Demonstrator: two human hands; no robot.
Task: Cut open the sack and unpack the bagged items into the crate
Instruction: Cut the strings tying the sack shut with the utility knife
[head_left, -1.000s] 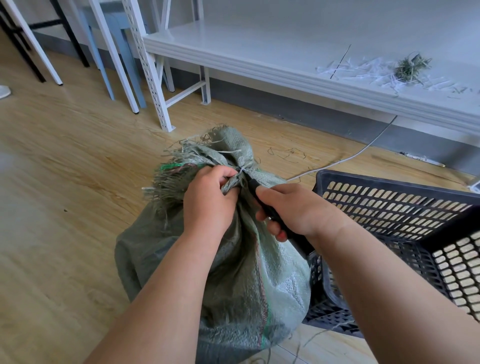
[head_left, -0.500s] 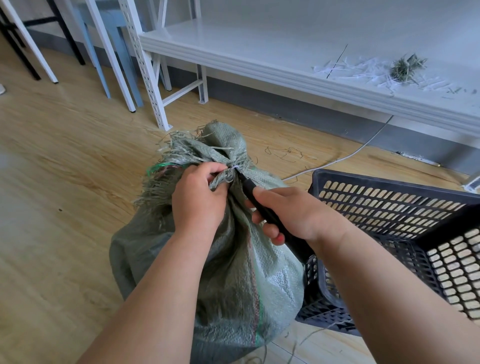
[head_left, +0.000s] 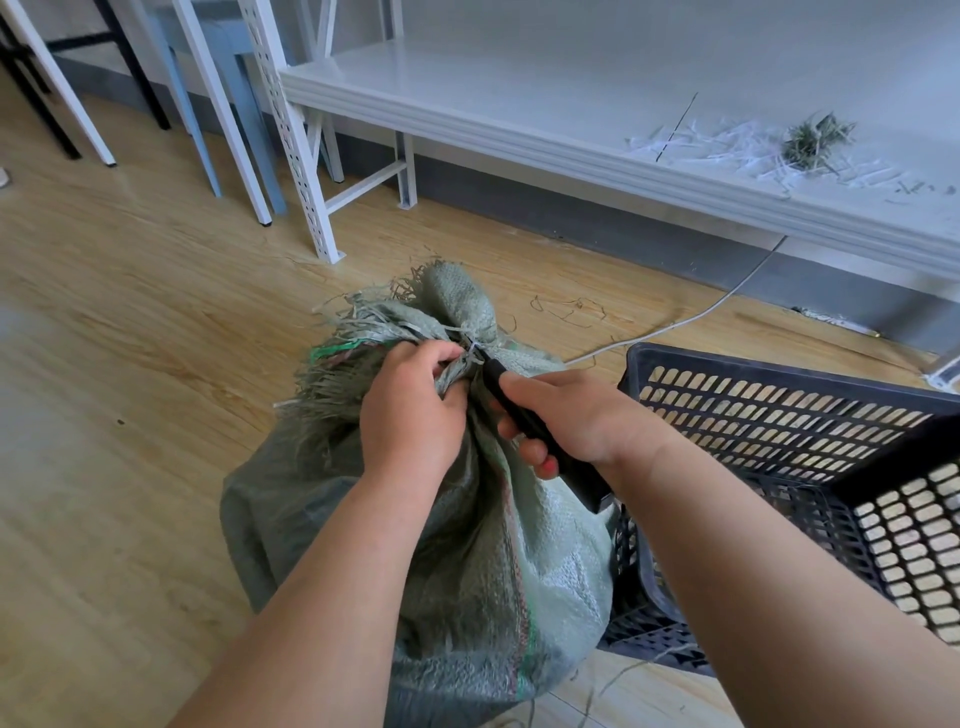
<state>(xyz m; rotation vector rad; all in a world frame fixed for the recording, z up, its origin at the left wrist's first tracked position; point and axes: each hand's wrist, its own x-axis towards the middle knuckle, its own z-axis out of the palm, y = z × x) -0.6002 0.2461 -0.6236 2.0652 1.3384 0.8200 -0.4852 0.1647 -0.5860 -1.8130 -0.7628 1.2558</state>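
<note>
Knife (head_left: 540, 434) tip now deeper into sack (head_left: 519, 545) tie

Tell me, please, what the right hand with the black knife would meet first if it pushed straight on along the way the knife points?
Most likely the tied neck of the green sack, where the knife in the right hand already aims, just beside the left hand that grips the bunched fabric. Depth is hard to judge.

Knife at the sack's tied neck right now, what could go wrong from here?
1. The left hand grips the neck right beside the knife tip; a slip could cut its fingers.
2. The sack is full under the tie; too deep a cut might slice the bagged items.
3. Frayed strands around the neck could snag the blade.
</note>
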